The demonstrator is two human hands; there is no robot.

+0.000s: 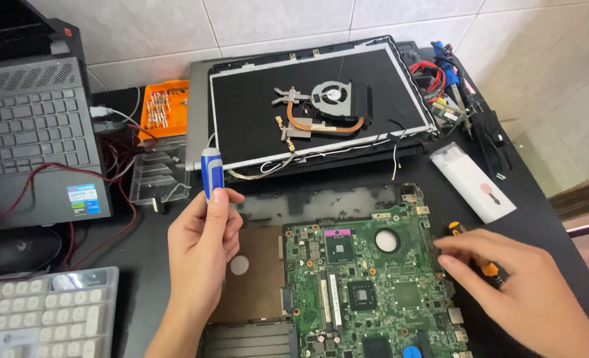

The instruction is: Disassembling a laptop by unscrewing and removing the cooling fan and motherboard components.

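Fan/heatsink (327, 106) already off, lying on the screen panel behind the motherboard (374, 278), which sits in the chassis. Left hand (205, 242) grips a blue screwdriver (212, 172) left of the board; right hand (506, 285) closes on an orange screwdriver (470, 248) at the board's right edge.

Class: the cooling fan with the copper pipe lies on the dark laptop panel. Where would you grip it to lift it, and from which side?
Probably grip the cooling fan by its round black housing, coming from above. It lies flat on the laptop panel, and the housing looks the sturdiest part; the thin copper pipe could bend. Both hands hold screwdrivers.
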